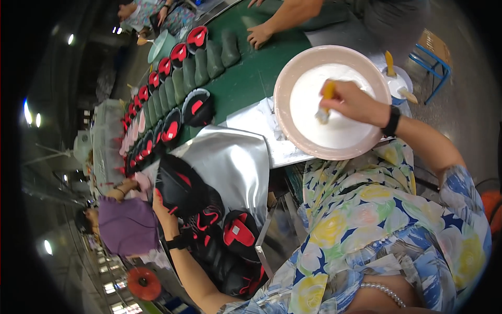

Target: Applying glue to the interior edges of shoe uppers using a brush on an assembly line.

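Note:
My right hand (355, 102) is closed around a brush with a yellow handle (328, 94). Its pale bristles point down at the white liquid (308, 128) in a wide pinkish basin (281, 104); whether they touch it I cannot tell. Off to the left, my left hand (163, 206) grips a black and red shoe upper (180, 180), its fingers partly hidden behind it. Just below that lie more black uppers with red linings (240, 230), heaped beside a bent silver sheet (230, 152).
Rows of dark green shoe lasts (213, 60) and black and red uppers (197, 39) run along a green work table (246, 78). Right of the basin stands a small container with brushes (397, 83). A co-worker's hand (260, 35) rests on the table; a person in purple (128, 225) works at left.

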